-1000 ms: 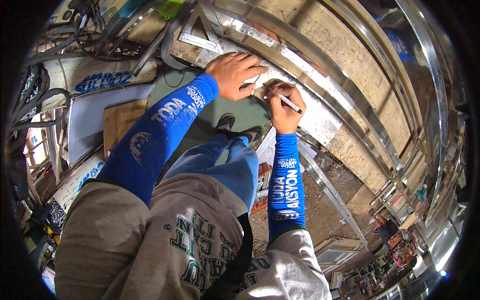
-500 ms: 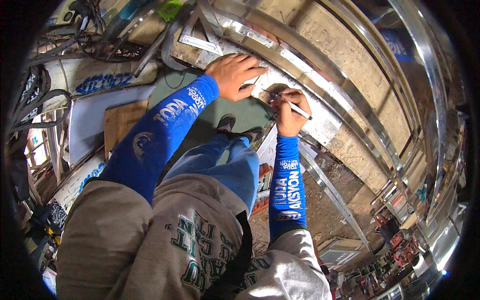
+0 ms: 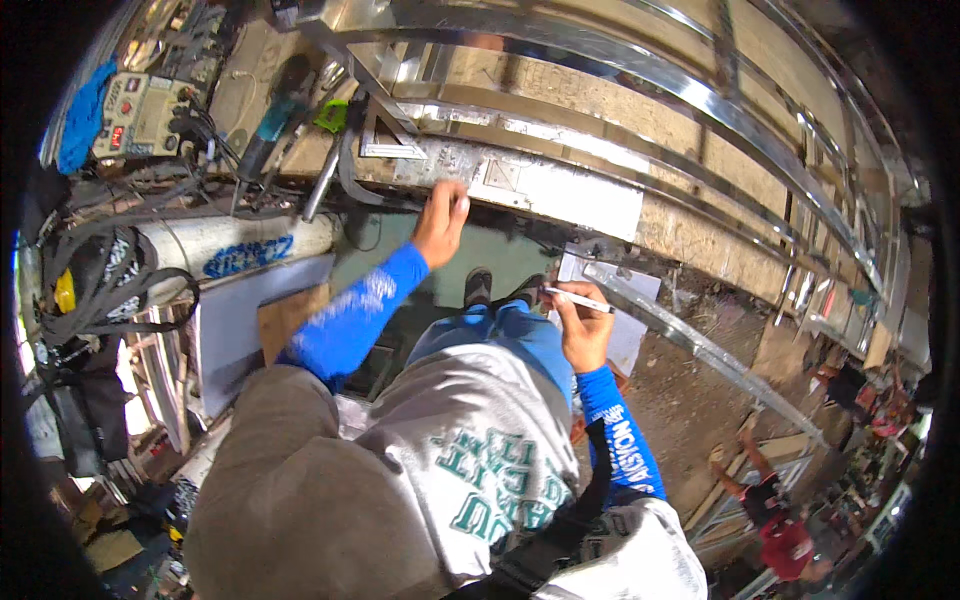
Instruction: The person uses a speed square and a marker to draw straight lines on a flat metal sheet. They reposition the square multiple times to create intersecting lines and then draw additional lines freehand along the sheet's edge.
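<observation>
The slim white pen-like marker (image 3: 580, 299) sits in the right hand (image 3: 582, 325), level and pointing off to the person's right; the fingers are clamped around its left end, so this grip is closed on the marker. It hovers just over a pale sheet of paper (image 3: 628, 335) that lies by the near edge of the table, below the shiny work.

The left hand (image 3: 441, 222) reaches forward in its blue sleeve and presses against the near edge of a long flat strip of bright stainless steel (image 3: 560, 190). Its fingers are bent at that edge and the thumb points up; the hand rests there rather than closing on anything, and whether the fingertips hook under the strip cannot be told.

Just right of that hand, a small square metal plate (image 3: 500, 173) lies on the strip. Above the strip, curved polished steel tubes (image 3: 640, 70) sweep across the upper part of the view over a rough concrete surface.

To the left of the hand a steel try square (image 3: 385, 130) lies on the table, with a teal-bodied power tool (image 3: 270, 125) beside it and a boxy welding machine (image 3: 140, 115) further left, among black cables. A white cylinder with blue lettering (image 3: 240, 245) lies below them.

Beneath the arms are blue jeans and a dark shoe (image 3: 478, 287) on a green floor.
</observation>
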`<state>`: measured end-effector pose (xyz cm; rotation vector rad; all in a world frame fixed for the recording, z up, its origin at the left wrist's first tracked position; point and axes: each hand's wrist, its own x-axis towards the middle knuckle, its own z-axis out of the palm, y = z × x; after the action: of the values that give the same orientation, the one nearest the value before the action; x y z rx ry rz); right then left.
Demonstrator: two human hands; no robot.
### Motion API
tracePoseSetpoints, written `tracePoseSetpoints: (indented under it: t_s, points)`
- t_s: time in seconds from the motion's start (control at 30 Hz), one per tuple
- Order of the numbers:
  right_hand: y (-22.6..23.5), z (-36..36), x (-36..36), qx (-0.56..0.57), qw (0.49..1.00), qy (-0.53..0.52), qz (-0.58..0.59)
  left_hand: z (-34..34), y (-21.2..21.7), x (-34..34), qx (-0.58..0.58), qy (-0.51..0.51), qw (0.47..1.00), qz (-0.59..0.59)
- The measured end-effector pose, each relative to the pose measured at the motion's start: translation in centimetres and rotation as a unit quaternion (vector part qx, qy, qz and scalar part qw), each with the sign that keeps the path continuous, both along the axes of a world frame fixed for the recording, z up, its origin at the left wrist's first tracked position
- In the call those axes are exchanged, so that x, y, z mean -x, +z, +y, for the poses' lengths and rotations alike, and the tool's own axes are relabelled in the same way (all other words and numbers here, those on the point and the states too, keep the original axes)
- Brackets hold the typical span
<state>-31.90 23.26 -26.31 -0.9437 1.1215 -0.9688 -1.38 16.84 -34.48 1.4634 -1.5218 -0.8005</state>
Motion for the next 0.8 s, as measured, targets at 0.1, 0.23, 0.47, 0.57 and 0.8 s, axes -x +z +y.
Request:
tracePoseSetpoints:
  t_s: [0.1,0.23,0.47,0.57,0.8]
  points:
    - [3.5,2.4,0.6,0.019,0.999,-0.028,-0.038,6.3,5.6,2.7,-0.149,-0.043,0.980,0.125]
    - [8.0,3.1,-0.2,0.082,0.995,-0.016,-0.047,10.3,11.8,5.3,-0.242,-0.120,0.906,0.325]
    - [12.2,3.2,-2.9,0.179,0.981,-0.012,-0.072,8.7,15.5,7.1,-0.142,-0.207,0.852,0.460]
    - [12.7,3.5,-3.1,0.183,0.980,-0.016,-0.075,8.9,15.1,6.5,-0.114,-0.221,0.873,0.419]
    - [13.0,4.4,-2.7,0.205,0.978,0.011,0.048,9.9,15.4,5.8,-0.082,-0.219,0.920,0.315]
